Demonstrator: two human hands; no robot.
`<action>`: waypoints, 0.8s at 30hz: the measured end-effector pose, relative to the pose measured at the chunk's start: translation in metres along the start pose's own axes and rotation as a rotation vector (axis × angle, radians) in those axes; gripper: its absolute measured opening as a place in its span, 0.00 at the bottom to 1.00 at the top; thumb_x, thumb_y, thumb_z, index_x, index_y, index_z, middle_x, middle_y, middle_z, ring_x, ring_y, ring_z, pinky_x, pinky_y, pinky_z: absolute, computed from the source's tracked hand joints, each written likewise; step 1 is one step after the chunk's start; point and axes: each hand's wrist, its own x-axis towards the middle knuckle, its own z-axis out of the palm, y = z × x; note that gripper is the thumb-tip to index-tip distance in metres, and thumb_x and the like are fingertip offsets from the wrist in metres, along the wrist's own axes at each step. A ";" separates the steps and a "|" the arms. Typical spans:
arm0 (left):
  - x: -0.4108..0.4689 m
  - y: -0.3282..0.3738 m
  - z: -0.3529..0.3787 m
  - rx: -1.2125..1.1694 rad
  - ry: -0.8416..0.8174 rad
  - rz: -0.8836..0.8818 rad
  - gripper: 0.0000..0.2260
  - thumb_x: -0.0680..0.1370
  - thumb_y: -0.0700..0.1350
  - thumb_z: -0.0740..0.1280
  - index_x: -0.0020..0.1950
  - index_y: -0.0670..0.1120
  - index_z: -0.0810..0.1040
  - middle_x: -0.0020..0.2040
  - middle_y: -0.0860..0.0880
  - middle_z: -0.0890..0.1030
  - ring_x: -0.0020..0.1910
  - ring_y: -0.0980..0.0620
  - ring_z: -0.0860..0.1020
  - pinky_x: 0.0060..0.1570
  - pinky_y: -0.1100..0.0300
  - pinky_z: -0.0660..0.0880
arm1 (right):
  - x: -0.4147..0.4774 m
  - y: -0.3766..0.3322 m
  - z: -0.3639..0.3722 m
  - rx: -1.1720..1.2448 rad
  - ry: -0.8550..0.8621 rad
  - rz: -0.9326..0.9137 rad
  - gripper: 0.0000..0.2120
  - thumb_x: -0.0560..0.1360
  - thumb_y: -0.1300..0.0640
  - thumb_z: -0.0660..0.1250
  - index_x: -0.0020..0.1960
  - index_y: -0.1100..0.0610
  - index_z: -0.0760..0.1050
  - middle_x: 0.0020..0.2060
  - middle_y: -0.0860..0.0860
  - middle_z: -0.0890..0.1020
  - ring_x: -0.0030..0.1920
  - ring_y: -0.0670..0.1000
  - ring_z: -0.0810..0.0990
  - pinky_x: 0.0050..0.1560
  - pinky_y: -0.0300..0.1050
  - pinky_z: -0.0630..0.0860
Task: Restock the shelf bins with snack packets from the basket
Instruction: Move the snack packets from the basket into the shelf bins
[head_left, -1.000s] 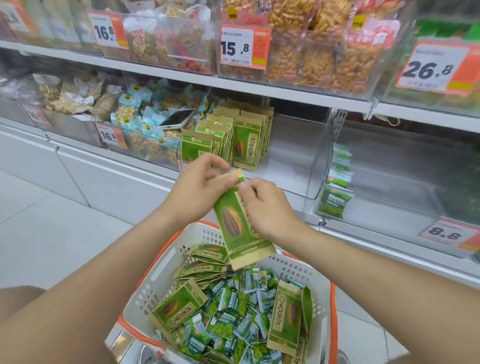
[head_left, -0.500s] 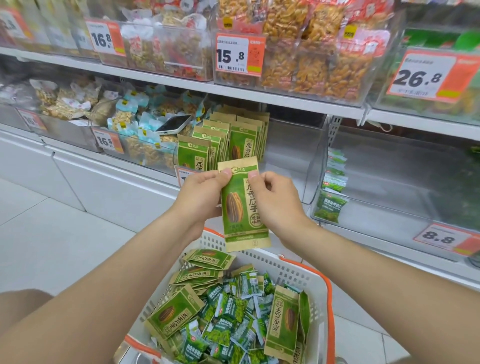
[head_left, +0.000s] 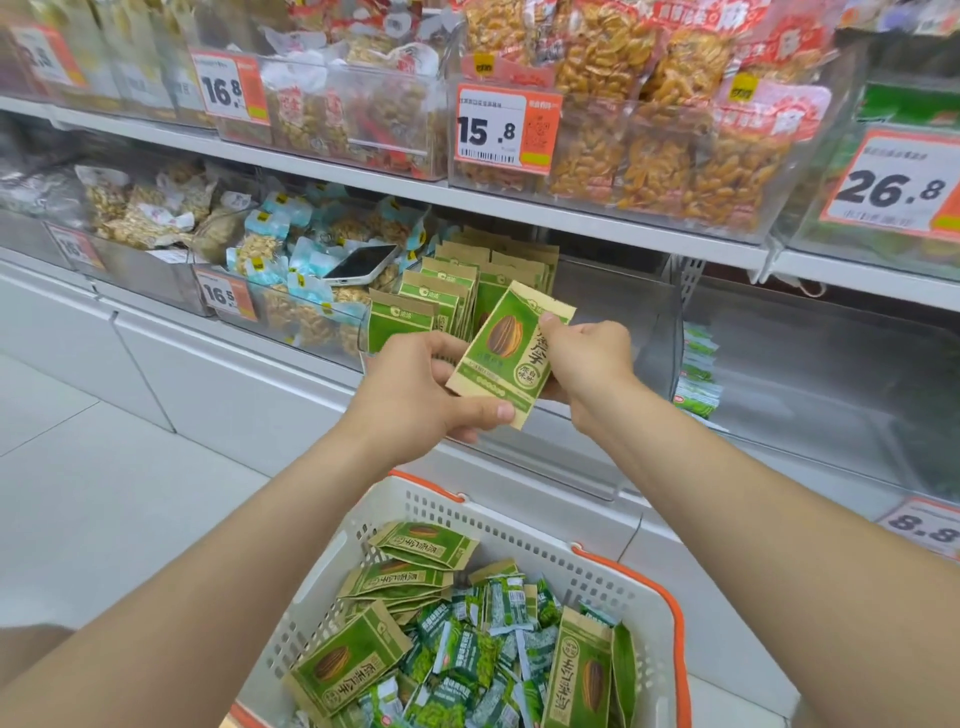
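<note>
On the lower shelf at the far left, a clear tub held pale bags of nuts. Beside it stood a tub of blue-topped bags with a price tag reading 16.5 on its front, and a phone lay face up on top of those bags.

Next along, the shelf bin had a row of packets standing upright at its left end, green with brown tops; the rest of its floor was bare.

Just in front of that row, the person's left hand held the lower end of a seed packet, thumb pressed across the bottom edge and fingers curled behind it. The packet was off the shelf, tilted with its top leaning right. The right hand pinched the packet's upper right corner between thumb and fingertips.

Further right, a second clear bin had small green packs stacked against its left wall, with a tag marked 8.8 below.

Beneath both forearms sat the basket, white with an orange rim. It held more seed packets lying loose, mixed with a heap of little green packs.
</note>
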 end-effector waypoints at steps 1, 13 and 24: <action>0.004 -0.001 -0.003 0.117 0.063 0.030 0.26 0.68 0.46 0.84 0.60 0.45 0.77 0.37 0.49 0.87 0.38 0.52 0.87 0.40 0.53 0.83 | 0.006 0.000 0.003 0.022 0.014 -0.002 0.18 0.80 0.51 0.71 0.35 0.59 0.74 0.36 0.60 0.86 0.36 0.62 0.87 0.36 0.63 0.85; 0.044 -0.037 -0.013 0.866 0.517 0.402 0.27 0.69 0.49 0.82 0.60 0.49 0.71 0.62 0.46 0.66 0.59 0.42 0.67 0.61 0.45 0.71 | 0.054 0.014 0.020 -0.382 0.182 -0.502 0.07 0.83 0.52 0.67 0.56 0.56 0.74 0.44 0.49 0.80 0.50 0.57 0.73 0.42 0.46 0.56; 0.060 -0.046 0.004 0.760 0.560 0.329 0.25 0.68 0.42 0.77 0.58 0.49 0.67 0.61 0.46 0.63 0.58 0.43 0.65 0.56 0.53 0.65 | 0.071 0.016 0.044 -0.684 0.073 -0.503 0.09 0.72 0.57 0.75 0.45 0.58 0.76 0.43 0.53 0.80 0.41 0.50 0.73 0.35 0.43 0.66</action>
